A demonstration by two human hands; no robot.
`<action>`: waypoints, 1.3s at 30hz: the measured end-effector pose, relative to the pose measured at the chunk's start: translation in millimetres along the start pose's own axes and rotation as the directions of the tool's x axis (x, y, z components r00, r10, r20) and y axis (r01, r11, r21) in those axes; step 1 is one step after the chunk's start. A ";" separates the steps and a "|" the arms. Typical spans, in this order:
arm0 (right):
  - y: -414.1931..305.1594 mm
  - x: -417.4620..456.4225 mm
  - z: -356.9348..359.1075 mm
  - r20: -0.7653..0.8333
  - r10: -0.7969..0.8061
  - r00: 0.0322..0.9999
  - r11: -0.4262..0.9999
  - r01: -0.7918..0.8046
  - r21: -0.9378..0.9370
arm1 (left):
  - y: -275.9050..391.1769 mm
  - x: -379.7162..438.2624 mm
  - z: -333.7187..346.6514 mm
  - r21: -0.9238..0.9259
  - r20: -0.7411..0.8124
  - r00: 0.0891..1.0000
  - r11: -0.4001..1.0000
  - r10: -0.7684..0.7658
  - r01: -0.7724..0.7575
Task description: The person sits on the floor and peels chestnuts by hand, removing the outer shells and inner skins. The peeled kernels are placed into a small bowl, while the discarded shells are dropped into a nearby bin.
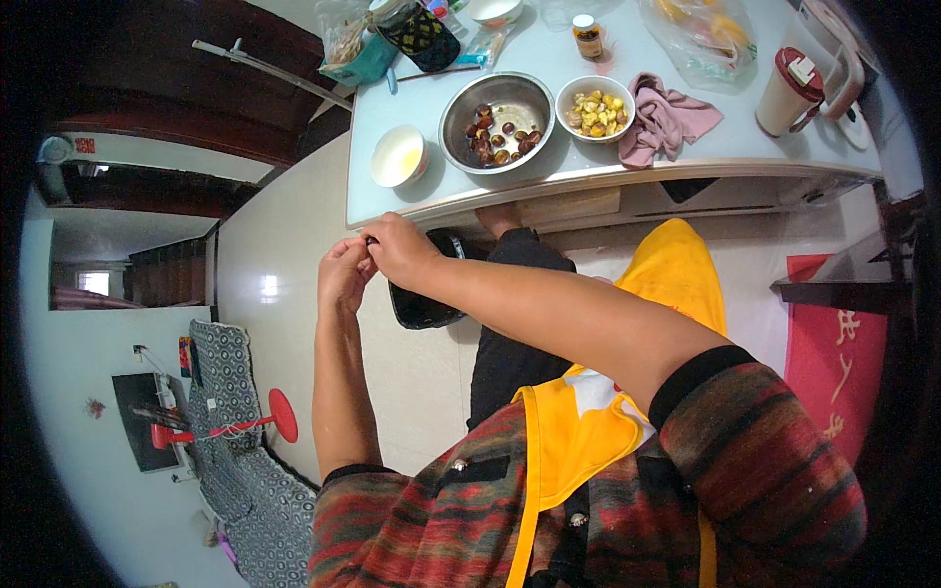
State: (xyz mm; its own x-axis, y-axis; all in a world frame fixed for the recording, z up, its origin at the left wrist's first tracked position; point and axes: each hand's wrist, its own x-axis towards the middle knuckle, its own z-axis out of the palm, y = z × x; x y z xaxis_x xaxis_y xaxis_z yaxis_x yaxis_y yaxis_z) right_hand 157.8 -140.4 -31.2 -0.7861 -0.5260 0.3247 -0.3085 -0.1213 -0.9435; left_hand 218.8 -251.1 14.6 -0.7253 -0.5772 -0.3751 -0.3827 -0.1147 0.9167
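Note:
My left hand (342, 272) and my right hand (403, 248) meet just off the table's front left corner. Pinched between their fingertips is a small dark chestnut (371, 240), mostly covered by the fingers. Below the right hand stands a black waste bin (428, 312), partly hidden by my forearm. On the table, a steel basin (534, 98) holds brown unpeeled chestnuts (485, 140). To its right, a white bowl (562, 110) is filled with yellow peeled chestnuts (597, 114). Left of the basin sits another white bowl (386, 165) with a yellowish patch inside.
A pink cloth (654, 125), a brown pill bottle (587, 38), a plastic bag (706, 44) and a lidded cup (786, 95) stand on the table (456, 192). A teal basket (360, 70) is at the back left. A red stand (283, 415) is beside the patterned sofa (228, 397).

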 end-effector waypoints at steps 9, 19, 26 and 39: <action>9.3 8.1 1.2 -0.062 -0.028 0.998 0.999 0.030 0.041 | -6.2 13.3 1.7 -0.096 0.089 0.996 0.995 -0.010 0.018; 4.7 22.3 -9.5 0.321 0.293 0.901 0.528 -0.432 0.731 | -1.2 -1.3 -2.1 -0.385 0.085 0.996 0.923 0.040 -0.005; -11.6 18.3 -14.7 0.338 0.280 0.899 0.418 -0.431 0.800 | 15.7 -17.5 -4.0 -0.454 0.093 0.993 0.891 0.078 -0.027; -15.2 13.3 -15.7 0.318 0.406 0.857 0.526 -0.504 0.686 | 18.7 -33.6 6.7 -0.078 0.100 0.986 0.989 0.133 -0.125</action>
State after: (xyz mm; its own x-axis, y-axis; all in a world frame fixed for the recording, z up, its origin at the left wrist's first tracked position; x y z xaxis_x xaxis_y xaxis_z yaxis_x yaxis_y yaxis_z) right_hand 143.7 -132.4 -11.5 -0.6282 -0.7677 -0.1265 0.6012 -0.3757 -0.7053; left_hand 232.1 -228.4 43.4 -0.8234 -0.5035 -0.2618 -0.2428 -0.1044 0.9644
